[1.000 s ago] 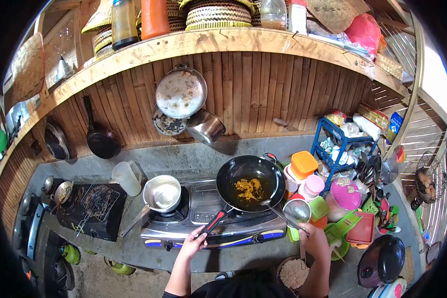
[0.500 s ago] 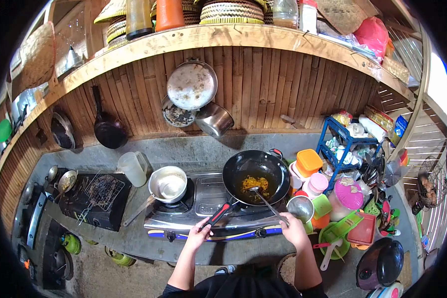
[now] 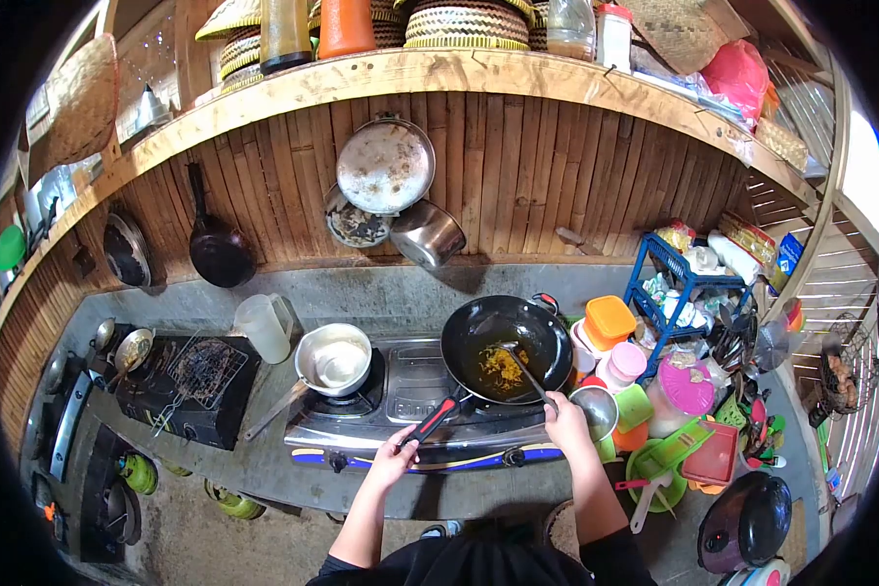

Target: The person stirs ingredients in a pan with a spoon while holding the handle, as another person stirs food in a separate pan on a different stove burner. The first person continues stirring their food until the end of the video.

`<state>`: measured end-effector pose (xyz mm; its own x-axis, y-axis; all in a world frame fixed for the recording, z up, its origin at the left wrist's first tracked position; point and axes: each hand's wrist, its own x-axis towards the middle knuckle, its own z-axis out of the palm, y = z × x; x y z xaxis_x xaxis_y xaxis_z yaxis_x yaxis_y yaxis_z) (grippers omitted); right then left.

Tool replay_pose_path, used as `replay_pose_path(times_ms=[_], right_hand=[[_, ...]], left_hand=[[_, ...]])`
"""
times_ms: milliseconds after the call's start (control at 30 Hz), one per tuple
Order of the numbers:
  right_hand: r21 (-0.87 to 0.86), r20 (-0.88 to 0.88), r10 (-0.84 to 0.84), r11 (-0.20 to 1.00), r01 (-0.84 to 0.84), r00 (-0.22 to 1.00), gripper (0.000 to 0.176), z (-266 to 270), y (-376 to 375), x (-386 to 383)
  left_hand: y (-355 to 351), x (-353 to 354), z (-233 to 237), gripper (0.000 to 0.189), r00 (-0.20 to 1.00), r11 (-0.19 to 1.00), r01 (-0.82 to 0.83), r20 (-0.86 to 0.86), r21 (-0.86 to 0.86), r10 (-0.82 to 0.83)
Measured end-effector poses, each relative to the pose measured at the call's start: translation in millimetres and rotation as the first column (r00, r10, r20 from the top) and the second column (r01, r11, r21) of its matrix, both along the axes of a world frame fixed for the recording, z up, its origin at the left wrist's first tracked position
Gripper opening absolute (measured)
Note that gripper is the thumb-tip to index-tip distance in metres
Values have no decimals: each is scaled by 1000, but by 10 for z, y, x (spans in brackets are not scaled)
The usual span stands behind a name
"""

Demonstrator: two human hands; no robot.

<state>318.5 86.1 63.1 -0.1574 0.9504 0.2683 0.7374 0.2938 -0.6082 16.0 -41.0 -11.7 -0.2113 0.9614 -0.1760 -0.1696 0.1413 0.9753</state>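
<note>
A black wok (image 3: 479,322) sits on the right burner of the gas stove (image 3: 422,381), with yellow-orange chopped food (image 3: 502,367) in its bottom. My left hand (image 3: 395,456) is closed round the wok's black-and-red handle (image 3: 432,422). In my right hand (image 3: 566,424) is the handle of a metal spatula or ladle (image 3: 532,376); its head rests in the food, so its exact kind is hard to make out. A white saucepan (image 3: 334,359) with a long handle stands on the left burner, apart from my left hand.
Colourful plastic containers (image 3: 607,320) and a metal bowl (image 3: 596,410) crowd the wok's right side. Further right are a blue rack (image 3: 691,293), a green basin (image 3: 656,479) and a rice cooker (image 3: 745,523). A clear pitcher (image 3: 262,327) and a grill rack (image 3: 205,373) stand left.
My right hand has moved slightly up and left, and the utensil's head has shifted upward through the food. My left hand keeps its hold on the wok handle.
</note>
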Motion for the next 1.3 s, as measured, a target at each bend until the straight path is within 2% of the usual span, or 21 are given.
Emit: replay_pose_path(times_ms=[333, 467, 533, 633, 667, 733, 933, 1100, 1233, 1300], right_hand=[[-36, 97, 34, 999, -31, 995, 25, 340, -332, 417], [-6, 129, 96, 995, -96, 987, 25, 376, -390, 612], [-84, 106, 105, 992, -96, 989, 27, 524, -495, 647], [-80, 104, 88, 994, -80, 991, 27, 756, -676, 650], [-80, 106, 89, 994, -81, 990, 27, 726, -677, 664], [58, 91, 121, 990, -126, 989, 26, 612, -700, 712], [67, 65, 92, 993, -96, 994, 26, 429, -695, 626], [-21, 80, 12, 1000, -10, 997, 26, 155, -476, 451], [-124, 57, -46, 991, 53, 997, 27, 242, -379, 275], [-91, 15, -42, 995, 43, 999, 27, 132, -261, 231]], left_hand=[[-32, 26, 140, 38, 999, 999, -4, -49, -44, 1], [-23, 13, 61, 38, 998, 999, -13, -63, -36, 11], [-17, 17, 47, 38, 999, 1000, -3, -53, -12, 2], [-6, 7, 9, 38, 998, 1000, -9, -60, -12, 8], [-7, 5, -2, 38, 998, 1000, -10, -58, -12, 9], [-11, 8, -3, 37, 996, 1000, -15, -89, 6, 15], [-2, -11, -90, 39, 994, 999, -25, -105, 48, 30], [8, -21, -136, 39, 993, 998, -27, -113, 58, 34], [2, 0, -82, 39, 993, 996, -14, -116, 92, 25], [-11, 7, -49, 39, 993, 996, -11, -117, 85, 21]])
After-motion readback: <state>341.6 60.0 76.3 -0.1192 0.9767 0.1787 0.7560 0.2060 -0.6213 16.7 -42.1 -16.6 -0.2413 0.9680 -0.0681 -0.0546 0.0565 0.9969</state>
